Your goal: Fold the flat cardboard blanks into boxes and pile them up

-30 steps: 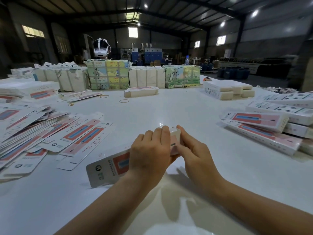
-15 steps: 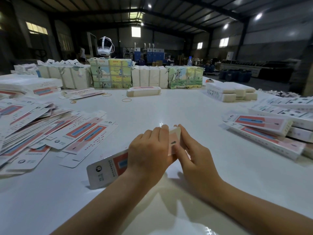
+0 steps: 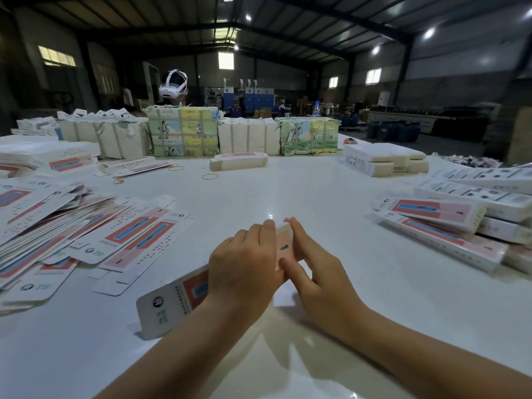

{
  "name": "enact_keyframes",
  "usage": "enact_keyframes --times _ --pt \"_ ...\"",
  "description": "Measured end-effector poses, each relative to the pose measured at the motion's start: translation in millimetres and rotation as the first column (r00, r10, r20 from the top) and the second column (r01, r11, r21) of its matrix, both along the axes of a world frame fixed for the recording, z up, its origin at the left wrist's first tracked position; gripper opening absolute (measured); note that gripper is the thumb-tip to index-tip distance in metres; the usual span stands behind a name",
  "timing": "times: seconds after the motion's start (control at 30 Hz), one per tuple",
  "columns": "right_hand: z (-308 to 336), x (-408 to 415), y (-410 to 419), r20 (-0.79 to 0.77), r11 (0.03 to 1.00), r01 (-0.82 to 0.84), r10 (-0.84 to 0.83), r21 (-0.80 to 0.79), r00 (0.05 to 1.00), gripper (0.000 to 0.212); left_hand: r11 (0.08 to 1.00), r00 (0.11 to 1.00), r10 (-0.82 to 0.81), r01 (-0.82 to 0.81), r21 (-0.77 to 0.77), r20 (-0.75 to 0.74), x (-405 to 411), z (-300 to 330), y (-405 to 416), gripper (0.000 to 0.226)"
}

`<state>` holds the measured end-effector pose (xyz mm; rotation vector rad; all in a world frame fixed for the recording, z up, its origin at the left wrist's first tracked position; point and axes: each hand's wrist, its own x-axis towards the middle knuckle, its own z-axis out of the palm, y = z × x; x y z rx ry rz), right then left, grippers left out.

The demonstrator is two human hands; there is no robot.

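Observation:
A long white, pink and blue cardboard box lies slantwise on the white table in front of me. My left hand grips its middle, fingers curled over the top. My right hand is at the box's far end, its straight fingers against the pink end flap and the thumb pressing on the pink face. Flat blanks lie fanned out at the left. Folded boxes are piled at the right.
Wrapped bundles and white packs line the table's far edge. One folded box lies alone at the back. Rubber bands lie near it. A person wearing a white headset stands behind the bundles.
The right fingers have stretched up along the end flap and the thumb has come onto the pink face. The left hand keeps its hold; the box stays in place.

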<state>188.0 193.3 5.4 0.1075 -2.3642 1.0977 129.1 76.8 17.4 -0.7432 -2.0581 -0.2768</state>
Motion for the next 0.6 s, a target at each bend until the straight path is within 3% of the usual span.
enact_keyframes --times 0.3,0.5,0.6 --pt "-5.3 4.9 -8.5 0.084 0.995 -0.084 0.088 -0.051 0.993 0.072 0.999 0.998 -0.003 0.006 -0.054 0.066 3.6 1.6 0.2 0.06" --pt "-5.6 1.1 -0.2 0.135 0.988 -0.142 0.15 -0.068 0.979 0.069 0.993 0.992 -0.05 0.061 -0.097 0.116 -5.2 1.1 -6.8 0.066" --pt "-1.1 -0.7 4.5 0.056 0.985 -0.162 0.159 0.053 0.986 0.069 0.988 0.983 -0.076 0.097 -0.121 0.167 -9.2 0.1 -10.0 0.06"
